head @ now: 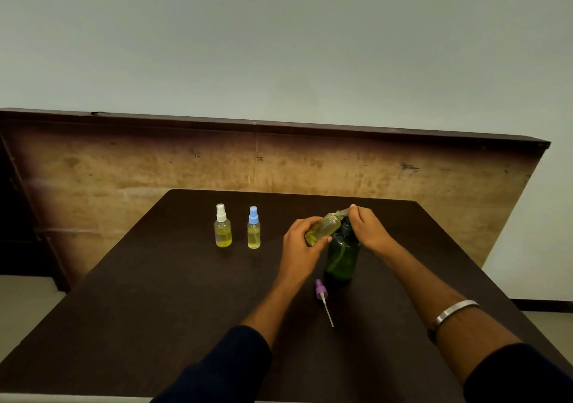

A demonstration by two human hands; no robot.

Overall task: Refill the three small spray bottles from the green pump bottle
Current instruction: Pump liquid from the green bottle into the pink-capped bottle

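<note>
Green pump bottle (pixel 341 260): no legible label; R hand (pixel 367 232) grips pump, L hand (pixel 302 247) grips tilted uncapped bottle (pixel 324 227).

Green pump bottle (pixel 341 258), purple sprayer cap (pixel 319 288), dark-brown table (pixel 155 294).

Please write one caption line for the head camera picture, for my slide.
Left hand tilts an uncapped spray bottle to the green pump bottle while right hand works the pump.
</note>
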